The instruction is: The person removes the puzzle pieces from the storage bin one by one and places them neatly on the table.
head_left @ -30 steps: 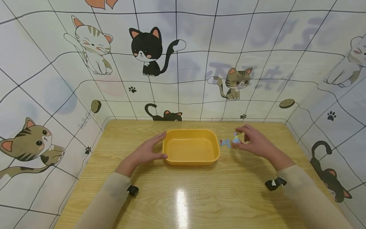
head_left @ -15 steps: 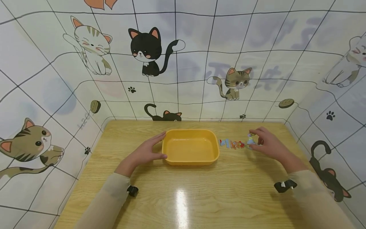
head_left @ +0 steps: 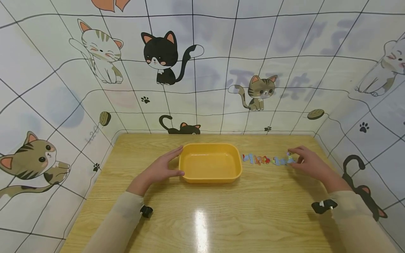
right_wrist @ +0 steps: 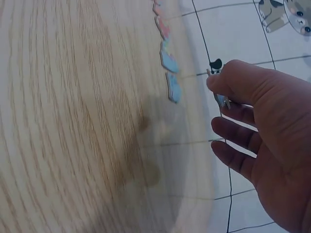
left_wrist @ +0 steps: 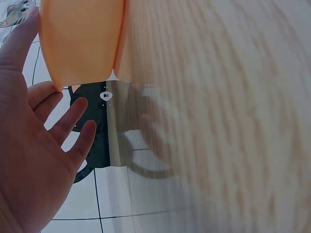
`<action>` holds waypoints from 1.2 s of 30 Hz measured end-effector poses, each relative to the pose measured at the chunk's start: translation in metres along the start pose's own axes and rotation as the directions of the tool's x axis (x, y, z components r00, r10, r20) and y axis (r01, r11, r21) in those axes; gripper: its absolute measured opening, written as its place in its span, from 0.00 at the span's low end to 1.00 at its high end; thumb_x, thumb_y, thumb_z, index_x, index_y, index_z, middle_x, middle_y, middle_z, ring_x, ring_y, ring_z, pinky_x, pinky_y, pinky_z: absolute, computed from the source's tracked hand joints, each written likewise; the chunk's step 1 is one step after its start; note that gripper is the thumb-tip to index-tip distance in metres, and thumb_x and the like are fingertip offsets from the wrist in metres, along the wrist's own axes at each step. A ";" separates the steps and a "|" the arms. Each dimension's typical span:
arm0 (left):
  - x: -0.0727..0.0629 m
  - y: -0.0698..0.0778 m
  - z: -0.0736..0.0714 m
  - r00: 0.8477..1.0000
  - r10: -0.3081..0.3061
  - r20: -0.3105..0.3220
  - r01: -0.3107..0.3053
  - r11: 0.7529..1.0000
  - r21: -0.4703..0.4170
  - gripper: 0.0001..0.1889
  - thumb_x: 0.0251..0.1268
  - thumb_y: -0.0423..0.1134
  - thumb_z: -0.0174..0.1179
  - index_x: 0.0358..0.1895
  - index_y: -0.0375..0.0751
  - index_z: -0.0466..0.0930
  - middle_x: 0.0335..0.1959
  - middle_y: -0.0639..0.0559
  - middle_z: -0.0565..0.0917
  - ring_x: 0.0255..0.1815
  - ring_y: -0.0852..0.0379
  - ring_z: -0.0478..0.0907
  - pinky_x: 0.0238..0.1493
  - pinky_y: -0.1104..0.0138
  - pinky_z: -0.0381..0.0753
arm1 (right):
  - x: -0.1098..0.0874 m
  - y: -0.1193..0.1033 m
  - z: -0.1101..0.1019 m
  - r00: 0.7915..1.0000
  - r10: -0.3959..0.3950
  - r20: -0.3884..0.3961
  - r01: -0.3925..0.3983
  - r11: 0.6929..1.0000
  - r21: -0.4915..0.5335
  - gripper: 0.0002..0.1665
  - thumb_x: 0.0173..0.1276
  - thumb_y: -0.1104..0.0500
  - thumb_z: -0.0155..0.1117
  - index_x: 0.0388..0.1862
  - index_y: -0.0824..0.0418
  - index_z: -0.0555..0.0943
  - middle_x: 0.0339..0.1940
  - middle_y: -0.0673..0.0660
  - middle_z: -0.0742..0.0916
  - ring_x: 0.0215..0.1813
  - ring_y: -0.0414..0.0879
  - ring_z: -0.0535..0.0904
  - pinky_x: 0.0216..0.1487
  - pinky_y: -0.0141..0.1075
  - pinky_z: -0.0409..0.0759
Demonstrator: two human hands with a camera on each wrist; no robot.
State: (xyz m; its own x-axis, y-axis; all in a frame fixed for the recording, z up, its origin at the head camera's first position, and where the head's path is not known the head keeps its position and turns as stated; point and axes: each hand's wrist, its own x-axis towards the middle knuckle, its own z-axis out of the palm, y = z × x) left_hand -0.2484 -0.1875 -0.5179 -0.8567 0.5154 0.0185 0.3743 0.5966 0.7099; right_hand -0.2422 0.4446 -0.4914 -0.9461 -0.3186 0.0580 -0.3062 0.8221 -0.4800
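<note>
A yellow plastic tray (head_left: 210, 180) sits on the wooden table with nothing in it. My left hand (head_left: 158, 169) is spread along its left end, thumb at the near corner and fingertips at the far one. In the left wrist view the tray's wall (left_wrist: 80, 43) stands beside those fingers. Right of the tray, small colourful jigsaw puzzle pieces (head_left: 264, 160) lie in a rough row. At the row's right end my right hand (head_left: 311, 166) pinches a light-blue puzzle piece (right_wrist: 221, 101) between thumb and fingers, partly hidden by the thumb.
The wooden tabletop (head_left: 221, 214) ends at a cat-patterned white wall covering (head_left: 218, 98) behind and at both sides. A black wrist camera (head_left: 324, 206) is strapped at the right sleeve, another camera (head_left: 146, 211) at the left.
My right hand has moved right in steps, away from the tray. The row of puzzle pieces on the table has grown longer behind it. The left hand and tray have stayed put.
</note>
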 end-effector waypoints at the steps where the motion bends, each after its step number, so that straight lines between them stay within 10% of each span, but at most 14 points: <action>1: 0.000 0.000 0.000 1.000 0.001 0.000 -0.001 1.000 -0.004 0.55 0.68 0.56 0.80 0.91 0.50 0.56 0.92 0.58 0.53 0.91 0.43 0.51 0.87 0.38 0.53 | -0.001 0.003 0.000 1.000 0.010 0.010 -0.010 1.000 0.009 0.36 0.74 0.63 0.78 0.75 0.75 0.76 0.63 0.69 0.81 0.40 0.43 0.78 0.32 0.36 0.80; 36: 0.002 0.001 0.000 1.000 -0.002 -0.002 0.003 1.000 0.008 0.55 0.67 0.59 0.79 0.91 0.51 0.56 0.92 0.59 0.54 0.91 0.45 0.51 0.87 0.40 0.53 | 0.001 0.034 0.012 0.991 0.098 0.093 -0.103 0.993 0.051 0.34 0.75 0.64 0.76 0.74 0.78 0.75 0.63 0.76 0.76 0.49 0.59 0.80 0.42 0.40 0.81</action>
State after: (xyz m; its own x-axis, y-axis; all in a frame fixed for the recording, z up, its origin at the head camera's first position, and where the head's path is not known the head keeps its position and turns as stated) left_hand -0.2497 -0.1858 -0.5175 -0.8583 0.5129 0.0180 0.3750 0.6029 0.7042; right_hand -0.2524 0.4665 -0.5185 -0.9578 -0.2786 -0.0709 -0.2010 0.8253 -0.5277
